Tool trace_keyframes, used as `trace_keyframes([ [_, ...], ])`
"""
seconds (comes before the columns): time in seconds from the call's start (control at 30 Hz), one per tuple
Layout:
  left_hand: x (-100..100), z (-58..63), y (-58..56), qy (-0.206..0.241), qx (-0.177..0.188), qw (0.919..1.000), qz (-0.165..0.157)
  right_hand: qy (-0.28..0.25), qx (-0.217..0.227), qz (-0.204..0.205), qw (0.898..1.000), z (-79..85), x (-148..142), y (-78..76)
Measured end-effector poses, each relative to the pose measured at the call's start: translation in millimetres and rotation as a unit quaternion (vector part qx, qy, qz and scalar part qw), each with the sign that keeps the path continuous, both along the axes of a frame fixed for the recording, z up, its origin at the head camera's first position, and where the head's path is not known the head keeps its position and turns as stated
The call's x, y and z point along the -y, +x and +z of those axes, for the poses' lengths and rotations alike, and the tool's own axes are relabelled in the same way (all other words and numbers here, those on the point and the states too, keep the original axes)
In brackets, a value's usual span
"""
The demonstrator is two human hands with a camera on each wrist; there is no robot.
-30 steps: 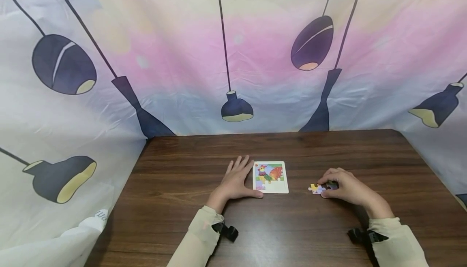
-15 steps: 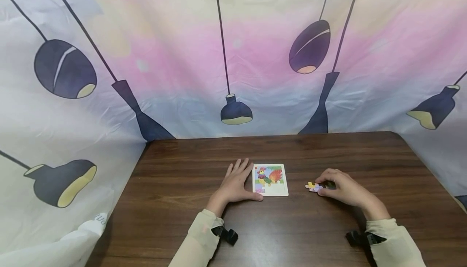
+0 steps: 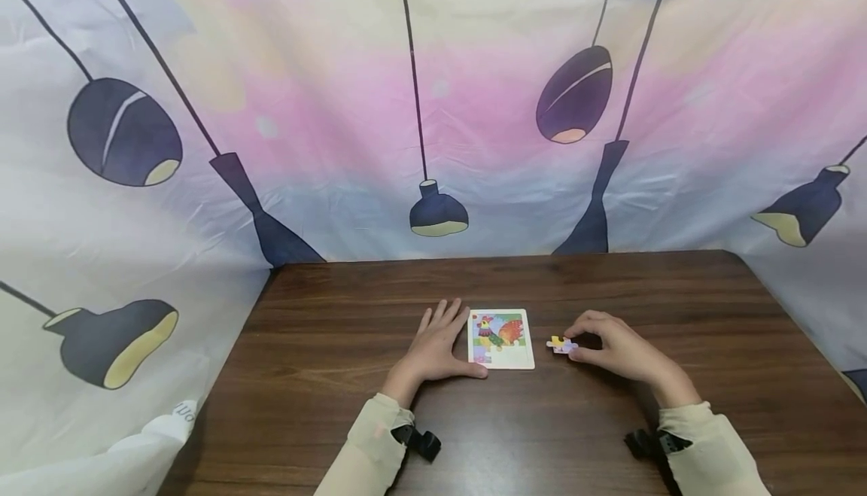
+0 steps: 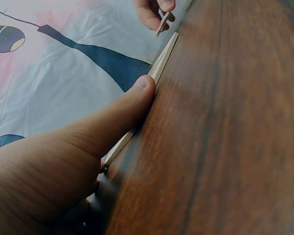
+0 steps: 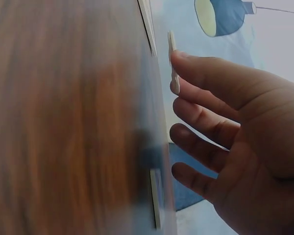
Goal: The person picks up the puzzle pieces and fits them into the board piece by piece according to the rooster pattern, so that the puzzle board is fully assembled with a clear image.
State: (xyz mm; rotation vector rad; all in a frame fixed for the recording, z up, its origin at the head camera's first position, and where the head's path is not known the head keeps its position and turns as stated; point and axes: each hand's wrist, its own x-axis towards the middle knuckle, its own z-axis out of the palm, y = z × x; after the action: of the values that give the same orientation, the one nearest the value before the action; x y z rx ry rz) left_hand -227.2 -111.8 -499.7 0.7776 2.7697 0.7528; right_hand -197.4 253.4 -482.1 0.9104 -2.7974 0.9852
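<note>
A square puzzle board point(image 3: 513, 360) with a white border and a rooster picture lies on the table. Beside its left edge my left hand point(image 3: 433, 344) rests with spread, straight fingers, the thumb point(image 4: 139, 93) against the near edge. To the right of the board, my right hand point(image 3: 619, 349) pinches a yellow and lilac puzzle piece point(image 3: 561, 345) between thumb and fingertips. The right wrist view shows that piece point(image 5: 171, 44) raised off the tabletop, the other fingers loosely bent. A second flat piece point(image 5: 156, 198) lies on the table below this hand, hidden from the head view.
The dark wooden table point(image 3: 528, 436) ends at a hanging cloth point(image 3: 339, 104) printed with lamps, which also runs along the left side. White fabric point(image 3: 156, 436) bulges by the table's left edge. A black strap camera point(image 3: 425, 443) sits at the left wrist.
My right hand has moved left toward the board, carrying the pinched puzzle piece. My left hand keeps its place at the board. The head view has tilted slightly.
</note>
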Motion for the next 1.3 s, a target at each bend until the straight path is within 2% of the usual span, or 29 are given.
trace_keyframes([
  [0.63,-0.8,-2.4,0.6,-0.003,0.003,0.9999,0.010,0.013,0.034,0.027,0.999,4.8,58.2,-15.9],
  [0.9,-2.5,-2.6,-2.3,-0.009,0.003,0.9999,0.006,0.002,0.042,0.070,0.997,3.9,83.5,-21.6],
  [1.3,-2.1,-1.5,-2.0,-0.004,0.007,1.0000,0.005,0.038,0.058,0.044,0.997,0.4,95.0,-17.6],
])
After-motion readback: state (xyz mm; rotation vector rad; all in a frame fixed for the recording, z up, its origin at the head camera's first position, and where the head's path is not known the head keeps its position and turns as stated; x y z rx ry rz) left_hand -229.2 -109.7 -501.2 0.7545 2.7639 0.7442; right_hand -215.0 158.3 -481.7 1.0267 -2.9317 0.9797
